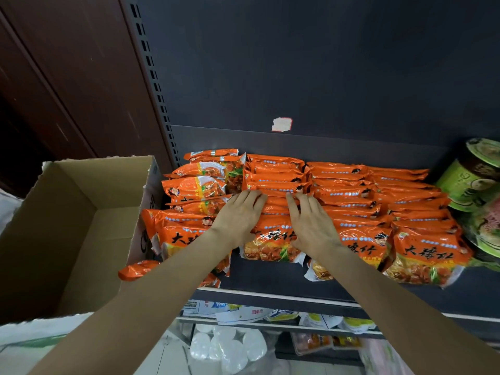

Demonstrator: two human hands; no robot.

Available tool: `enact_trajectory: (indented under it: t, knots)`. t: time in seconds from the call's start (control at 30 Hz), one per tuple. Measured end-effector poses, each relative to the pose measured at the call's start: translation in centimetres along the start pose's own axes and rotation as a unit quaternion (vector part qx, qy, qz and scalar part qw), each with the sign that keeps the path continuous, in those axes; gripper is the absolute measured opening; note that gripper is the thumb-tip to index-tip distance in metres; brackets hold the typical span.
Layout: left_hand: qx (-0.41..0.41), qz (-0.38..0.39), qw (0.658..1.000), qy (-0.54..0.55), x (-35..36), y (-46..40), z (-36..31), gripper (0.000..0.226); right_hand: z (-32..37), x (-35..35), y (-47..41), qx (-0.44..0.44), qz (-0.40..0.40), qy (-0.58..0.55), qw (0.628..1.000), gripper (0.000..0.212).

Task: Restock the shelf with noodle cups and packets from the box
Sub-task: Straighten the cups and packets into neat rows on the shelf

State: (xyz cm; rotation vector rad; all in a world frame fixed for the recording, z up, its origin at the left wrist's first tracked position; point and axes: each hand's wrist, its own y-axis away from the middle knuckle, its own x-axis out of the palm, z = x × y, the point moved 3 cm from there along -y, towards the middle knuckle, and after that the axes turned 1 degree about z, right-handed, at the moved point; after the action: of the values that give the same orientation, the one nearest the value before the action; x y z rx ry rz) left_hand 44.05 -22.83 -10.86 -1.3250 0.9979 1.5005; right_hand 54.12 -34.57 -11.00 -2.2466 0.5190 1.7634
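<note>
Both hands, left hand (pixel 238 217) and right hand (pixel 311 223), lay spread flat on glossy orange noodle packets (pixel 273 209) filling the dark metal shelf (pixel 270 280); right of the shelf's packets stood green noodle cups (pixel 470 182), left an open cardboard box (pixel 81 212).

A dark shelf (pixel 270 277) with a pale front edge carries rows of orange noodle packets (pixel 341 196) — standing on edge and packed front to back, four rows across. The leftmost row (pixel 197 182) leans looser, its packets tilted with their faces showing. At the right end, touching the last row, green noodle cups (pixel 470 182) lie on their sides — stacked. A bare strip of shelf shows in front of the middle rows.
</note>
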Motion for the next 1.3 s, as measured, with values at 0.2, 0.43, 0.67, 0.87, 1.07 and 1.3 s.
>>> enact_trajectory:
  t: [0.2, 0.43, 0.67, 0.87, 1.07, 1.3]
  knots:
    - [-0.024, -0.014, 0.985, 0.169, -1.0, 1.1, 0.8, 0.094, -1.0, -0.7, 0.5, 0.005, 0.045, -0.129, 0.991, 0.126]
    - [-0.187, -0.050, 0.890, 0.414, -2.1, -2.9, 3.9, 0.061, -3.4, -2.3, -2.2, 0.037, 0.010, -0.268, 0.963, 0.090]
    - [-0.064, 0.029, 0.978, 0.197, -1.8, -8.1, 3.9, 0.054, -3.8, -1.5, -7.7, 0.019, 0.042, -0.164, 0.985, 0.072]
    - [-0.092, 0.084, 0.986, 0.114, -0.7, -9.2, 4.7, 0.060, -5.2, -0.4, -9.0, 0.038, 0.057, -0.072, 0.995, 0.074]
    - [-0.056, 0.019, 0.993, 0.099, -2.1, -9.8, 4.9, 0.070, -6.5, -1.3, -10.4, -0.017, 0.037, -0.118, 0.992, 0.091]
    - [-0.072, 0.063, 0.994, 0.048, -1.3, -10.6, 4.8, 0.066, -7.5, 0.0, -11.4, -0.034, 0.059, -0.106, 0.992, 0.088]
